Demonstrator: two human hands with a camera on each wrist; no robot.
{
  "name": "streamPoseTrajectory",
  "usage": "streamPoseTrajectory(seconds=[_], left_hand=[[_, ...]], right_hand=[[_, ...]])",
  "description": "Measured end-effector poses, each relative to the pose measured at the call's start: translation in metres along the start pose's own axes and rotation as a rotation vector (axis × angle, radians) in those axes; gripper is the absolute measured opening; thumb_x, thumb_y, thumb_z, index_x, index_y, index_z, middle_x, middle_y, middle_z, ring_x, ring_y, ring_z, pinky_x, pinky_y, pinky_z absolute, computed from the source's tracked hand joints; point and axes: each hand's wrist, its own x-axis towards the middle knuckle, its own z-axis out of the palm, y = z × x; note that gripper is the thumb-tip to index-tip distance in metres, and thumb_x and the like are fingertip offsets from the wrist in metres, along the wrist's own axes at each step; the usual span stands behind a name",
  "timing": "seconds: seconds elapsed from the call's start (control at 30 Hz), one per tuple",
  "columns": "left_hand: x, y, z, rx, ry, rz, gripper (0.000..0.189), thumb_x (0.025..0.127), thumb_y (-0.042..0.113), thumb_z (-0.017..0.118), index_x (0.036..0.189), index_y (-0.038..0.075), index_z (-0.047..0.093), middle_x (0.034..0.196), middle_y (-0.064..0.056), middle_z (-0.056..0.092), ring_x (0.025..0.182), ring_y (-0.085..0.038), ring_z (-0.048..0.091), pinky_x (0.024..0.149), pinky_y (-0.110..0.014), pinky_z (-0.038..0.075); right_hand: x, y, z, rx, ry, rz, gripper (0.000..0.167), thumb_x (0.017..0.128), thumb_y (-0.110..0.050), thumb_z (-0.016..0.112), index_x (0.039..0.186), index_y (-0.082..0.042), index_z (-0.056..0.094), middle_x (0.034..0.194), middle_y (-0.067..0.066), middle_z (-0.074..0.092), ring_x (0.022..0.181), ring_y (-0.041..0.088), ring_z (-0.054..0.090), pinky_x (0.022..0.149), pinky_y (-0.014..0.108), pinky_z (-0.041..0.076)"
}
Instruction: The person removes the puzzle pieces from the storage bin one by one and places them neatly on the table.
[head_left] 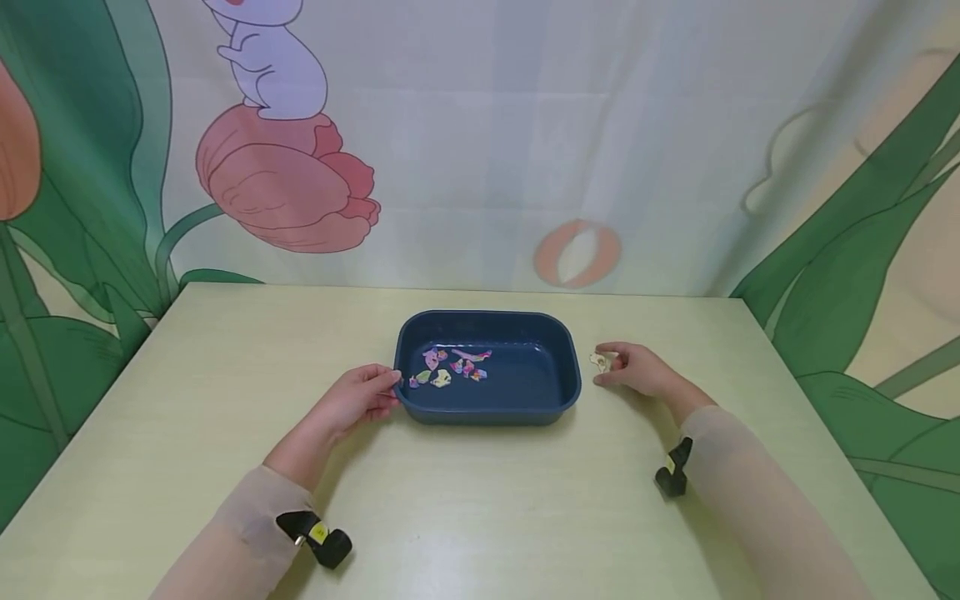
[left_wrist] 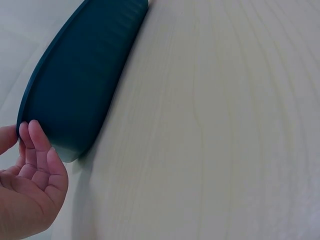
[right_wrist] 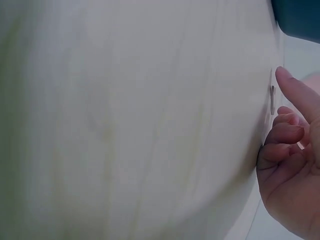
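Thin, light and easily lost

Nearest, the left wrist camera (head_left: 335, 548) and the right wrist camera (head_left: 671, 482) sit low over the desk (head_left: 465, 500); either could scrape it if lowered further.

Beyond them, the left grip (head_left: 362, 396) pinches the rim of a dark blue tray (head_left: 525, 387) at its left end, thumb on one side and fingers on the other. With no hand on the opposite end, a tug or lift there could swing or tip the tray.

Past the tray's right end, outside it and near its rim, lies a pale piece (head_left: 598, 362) with the fingertips of the right grip (head_left: 633, 367) around it. I cannot tell whether that grip has closed on it: the right wrist view shows little more than a thin edge. Something so thin could slide away under a fingertip, crease if squeezed hard, or catch on the tray's wall if carried too low.

Inside the tray, colourful pieces (head_left: 471, 367) lie scattered over the left half; if they are loose, a jolt could shift or overlap them.

Farthest back, the printed curtain (head_left: 480, 167) seems too distant to interfere.
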Motion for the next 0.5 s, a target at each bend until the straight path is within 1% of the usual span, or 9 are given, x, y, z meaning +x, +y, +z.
streamPoseTrajectory(seconds=[0.07,0.13,0.27,0.33,0.4,0.5], left_hand=[[0.000,0.000,0.000,-0.001,-0.001,0.002,0.032,0.097,0.021,0.050,0.111,-0.008,0.048,0.077,-0.001,0.056,0.070,-0.012,0.059,0.065,-0.024,0.050],[0.000,0.001,0.000,0.000,-0.004,0.003,0.033,0.097,0.021,0.050,0.112,-0.008,0.048,0.077,-0.001,0.056,0.070,-0.012,0.059,0.066,-0.024,0.050],[-0.001,0.001,-0.001,0.002,-0.005,0.001,0.032,0.098,0.021,0.050,0.112,-0.008,0.048,0.077,-0.001,0.056,0.071,-0.012,0.059,0.066,-0.024,0.050],[-0.001,0.002,-0.001,0.002,-0.003,0.001,0.032,0.098,0.021,0.050,0.112,-0.008,0.048,0.077,-0.001,0.056,0.071,-0.012,0.059,0.066,-0.024,0.050],[-0.002,0.002,-0.001,0.005,-0.001,-0.001,0.033,0.098,0.021,0.050,0.112,-0.008,0.048,0.077,-0.001,0.056,0.071,-0.013,0.059,0.066,-0.024,0.050],[-0.001,0.002,0.000,0.006,-0.003,-0.005,0.034,0.097,0.022,0.050,0.112,-0.008,0.048,0.077,-0.001,0.057,0.071,-0.013,0.059,0.066,-0.024,0.050]], right_hand=[[-0.001,-0.003,-0.002,-0.002,0.022,-0.002,0.064,0.083,-0.023,0.071,0.136,-0.002,0.042,0.081,0.006,0.051,0.071,0.020,0.044,0.061,0.030,0.035],[-0.003,-0.007,-0.004,0.018,0.051,-0.009,0.063,0.085,-0.025,0.070,0.138,-0.004,0.041,0.086,0.008,0.051,0.074,0.021,0.044,0.063,0.030,0.036],[-0.004,-0.018,-0.009,0.110,0.117,-0.044,0.061,0.088,-0.033,0.065,0.139,-0.009,0.042,0.095,0.010,0.049,0.075,0.022,0.044,0.062,0.028,0.038],[-0.005,-0.025,-0.010,0.164,0.139,-0.067,0.059,0.089,-0.034,0.064,0.139,-0.011,0.042,0.098,0.010,0.049,0.075,0.025,0.047,0.062,0.026,0.040],[-0.006,-0.031,-0.010,0.208,0.150,-0.085,0.058,0.088,-0.034,0.064,0.138,-0.013,0.044,0.099,0.009,0.050,0.077,0.030,0.048,0.063,0.026,0.041],[-0.007,-0.039,-0.007,0.264,0.136,-0.110,0.057,0.088,-0.032,0.065,0.138,-0.013,0.045,0.101,0.009,0.050,0.084,0.033,0.051,0.068,0.029,0.045]])
